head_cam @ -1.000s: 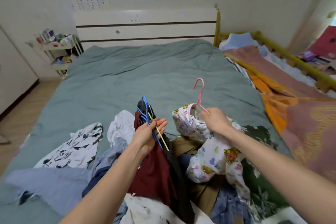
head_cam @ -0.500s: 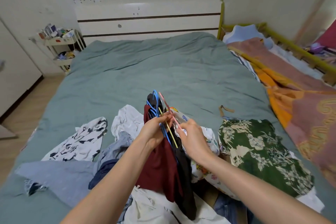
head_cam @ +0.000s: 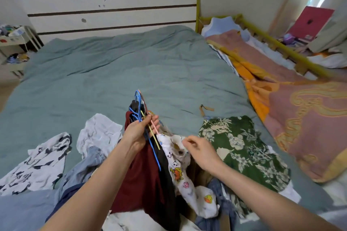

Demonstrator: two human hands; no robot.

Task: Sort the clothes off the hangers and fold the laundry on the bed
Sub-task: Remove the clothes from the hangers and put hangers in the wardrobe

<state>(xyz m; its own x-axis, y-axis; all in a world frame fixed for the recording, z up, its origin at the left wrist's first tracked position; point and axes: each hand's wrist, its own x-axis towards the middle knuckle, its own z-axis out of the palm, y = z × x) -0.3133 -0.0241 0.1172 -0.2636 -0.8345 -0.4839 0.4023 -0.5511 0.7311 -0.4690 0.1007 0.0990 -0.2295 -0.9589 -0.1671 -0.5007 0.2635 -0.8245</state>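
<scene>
My left hand (head_cam: 138, 131) grips a bunch of hangers (head_cam: 139, 107), blue, yellow and pink, held upright over the clothes pile. A maroon garment (head_cam: 139, 178) and a black one (head_cam: 167, 184) hang from the bunch. A white cartoon-print garment (head_cam: 189, 180) hangs from the pink hanger just right of them. My right hand (head_cam: 197, 148) hovers to the right of the bunch with loosely curled fingers, holding nothing. A green floral shirt (head_cam: 244, 150) lies flat on the teal bed cover (head_cam: 122, 69) to the right.
White printed clothes (head_cam: 39, 161), a white garment (head_cam: 97, 133) and blue pieces (head_cam: 24, 210) lie at the left. A pink and orange blanket (head_cam: 300, 114) covers the adjoining bed with a yellow rail (head_cam: 277, 47). A white shelf (head_cam: 11, 43) stands at the far left.
My right hand passed the pink hanger with the cartoon-print garment into the bunch in my left hand, then let go and moved right. The green floral shirt now lies uncovered.
</scene>
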